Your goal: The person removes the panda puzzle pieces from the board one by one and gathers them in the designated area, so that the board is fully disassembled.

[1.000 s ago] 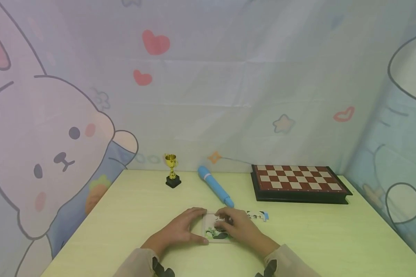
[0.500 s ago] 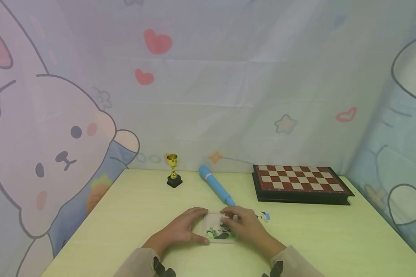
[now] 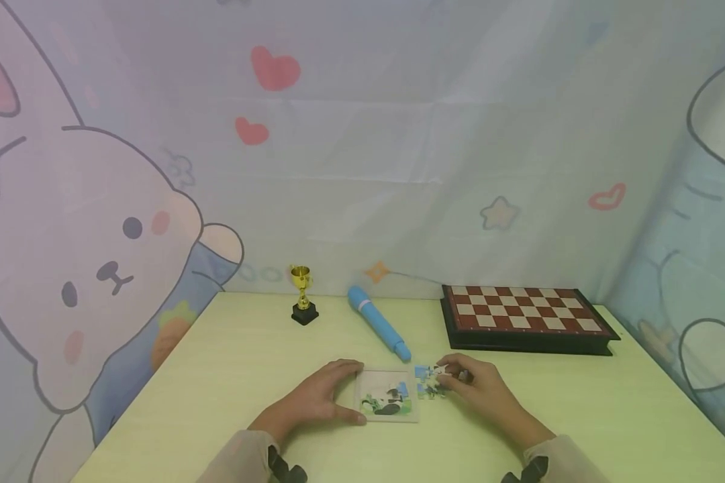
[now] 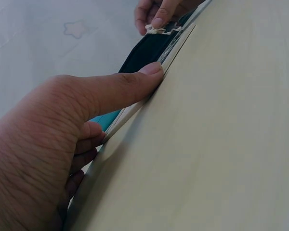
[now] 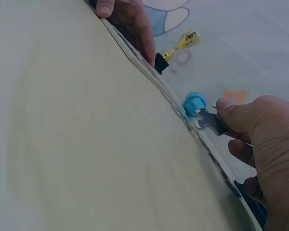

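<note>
A shallow jigsaw tray lies flat in the middle of the table, with joined panda pieces in its lower and right part. My left hand holds the tray by its left side, the thumb at the near corner and the fingers at the far one. To the right of the tray, my right hand pinches a jigsaw piece between thumb and fingers, raised off the table in the right wrist view. Loose jigsaw pieces lie between tray and right hand; the fingers partly hide them.
Behind the tray lies a blue pen-like stick. A small gold trophy on a black base stands at the back left. A red and white chessboard box sits at the back right, before a printed cloth backdrop.
My right hand has moved right from the tray to the loose pieces and pinches one there. A piece with blue now shows at the tray's right side. The left hand has stayed put.
</note>
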Demonstrator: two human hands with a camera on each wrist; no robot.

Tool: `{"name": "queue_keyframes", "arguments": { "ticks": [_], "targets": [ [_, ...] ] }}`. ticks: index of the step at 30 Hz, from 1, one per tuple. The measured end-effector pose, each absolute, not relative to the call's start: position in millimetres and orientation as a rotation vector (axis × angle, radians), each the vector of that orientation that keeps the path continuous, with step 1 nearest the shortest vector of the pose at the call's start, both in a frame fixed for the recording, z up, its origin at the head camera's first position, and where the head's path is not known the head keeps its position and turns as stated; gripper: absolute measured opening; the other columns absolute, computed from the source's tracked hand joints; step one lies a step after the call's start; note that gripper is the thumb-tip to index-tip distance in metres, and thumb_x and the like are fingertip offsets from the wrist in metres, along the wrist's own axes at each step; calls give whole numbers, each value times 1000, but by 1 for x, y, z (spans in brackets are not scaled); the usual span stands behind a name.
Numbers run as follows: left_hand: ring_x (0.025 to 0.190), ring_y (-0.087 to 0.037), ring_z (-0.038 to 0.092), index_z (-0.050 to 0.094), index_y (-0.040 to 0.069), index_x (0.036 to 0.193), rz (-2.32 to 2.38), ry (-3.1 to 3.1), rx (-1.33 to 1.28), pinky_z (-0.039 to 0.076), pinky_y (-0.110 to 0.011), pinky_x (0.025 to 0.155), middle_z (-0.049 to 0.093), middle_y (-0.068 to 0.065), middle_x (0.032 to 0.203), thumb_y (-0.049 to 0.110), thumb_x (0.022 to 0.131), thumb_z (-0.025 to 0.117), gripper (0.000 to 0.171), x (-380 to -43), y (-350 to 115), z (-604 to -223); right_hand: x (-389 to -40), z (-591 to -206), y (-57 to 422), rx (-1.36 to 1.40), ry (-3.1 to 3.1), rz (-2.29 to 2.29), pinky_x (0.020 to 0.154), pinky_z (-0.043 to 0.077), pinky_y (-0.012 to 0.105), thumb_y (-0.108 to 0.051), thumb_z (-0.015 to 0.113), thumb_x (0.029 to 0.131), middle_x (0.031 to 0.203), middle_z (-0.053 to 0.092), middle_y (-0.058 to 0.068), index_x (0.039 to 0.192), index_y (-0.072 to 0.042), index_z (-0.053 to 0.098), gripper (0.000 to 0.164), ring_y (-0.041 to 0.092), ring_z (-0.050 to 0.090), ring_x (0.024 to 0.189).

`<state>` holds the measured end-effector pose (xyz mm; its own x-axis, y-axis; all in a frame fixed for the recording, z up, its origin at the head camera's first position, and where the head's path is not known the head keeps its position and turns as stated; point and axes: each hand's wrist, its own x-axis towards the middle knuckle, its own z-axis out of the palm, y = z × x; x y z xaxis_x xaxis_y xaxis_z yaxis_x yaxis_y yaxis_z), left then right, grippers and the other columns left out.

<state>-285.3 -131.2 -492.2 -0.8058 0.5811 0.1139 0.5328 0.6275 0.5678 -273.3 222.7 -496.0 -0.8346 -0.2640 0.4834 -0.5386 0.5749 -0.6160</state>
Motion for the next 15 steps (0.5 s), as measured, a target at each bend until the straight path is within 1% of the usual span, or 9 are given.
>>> {"name": "queue_keyframes", "arguments": {
  "ticks": [5,11,15],
  "targets": [
    [145,-26,35,45,18,152,909,2777,942,29,-52,119,41,0,156,69,70,79,103,-284,-132,-489,-275,-497,234,698,-2480,1058,67,53,26,-24,78,89,88,66,-17,109,-21,72,21,3,59,78],
    [145,-27,35,45,16,151,922,2766,942,29,-53,119,42,-1,155,67,71,79,101,-283,-131,-489,-276,-500,237,773,-2476,976,71,55,25,-24,81,85,90,63,-13,104,-17,74,22,8,58,82],
    [145,-27,35,45,16,151,920,2767,946,29,-54,119,42,-1,155,68,71,79,101,-283,-131,-490,-275,-502,238,781,-2479,927,71,52,25,-25,81,85,90,61,-15,103,-20,74,20,9,54,83]
  ]
}}
